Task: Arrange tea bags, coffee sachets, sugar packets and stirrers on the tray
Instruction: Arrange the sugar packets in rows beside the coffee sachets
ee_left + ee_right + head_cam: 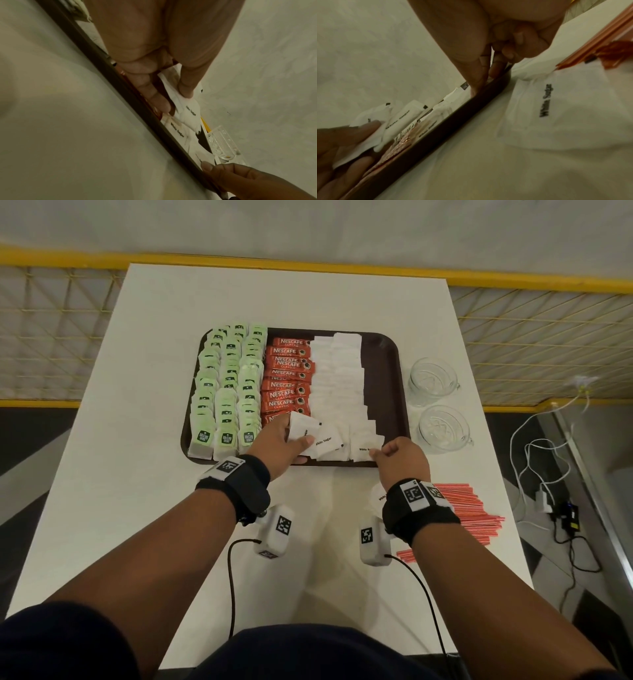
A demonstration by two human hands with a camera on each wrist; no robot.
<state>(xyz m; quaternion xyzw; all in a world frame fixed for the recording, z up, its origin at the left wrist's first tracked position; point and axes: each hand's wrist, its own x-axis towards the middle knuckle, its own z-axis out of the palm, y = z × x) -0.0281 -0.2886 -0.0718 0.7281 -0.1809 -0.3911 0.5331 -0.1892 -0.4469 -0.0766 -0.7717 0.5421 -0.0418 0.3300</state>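
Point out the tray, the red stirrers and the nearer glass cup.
tray point(383, 350), head view, bare floor by its far right corner.
red stirrers point(469, 508), head view, middle of the pile.
nearer glass cup point(442, 428), head view, its bowl.

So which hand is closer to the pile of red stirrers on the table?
Right. The right hand is at the tray's near edge, just ahead of the stirrers; the left hand holds sugar packets farther left.

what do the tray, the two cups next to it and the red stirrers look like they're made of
Tray: dark brown, probably moulded plastic, with rounded corners, a raised rim and a dull sheen.
Cups: clear with a cut pattern and bright glints; glass, or possibly clear plastic.
Stirrers: thin, straight red sticks in a loose pile; evenly coloured, likely plastic, though possibly paper-wrapped.
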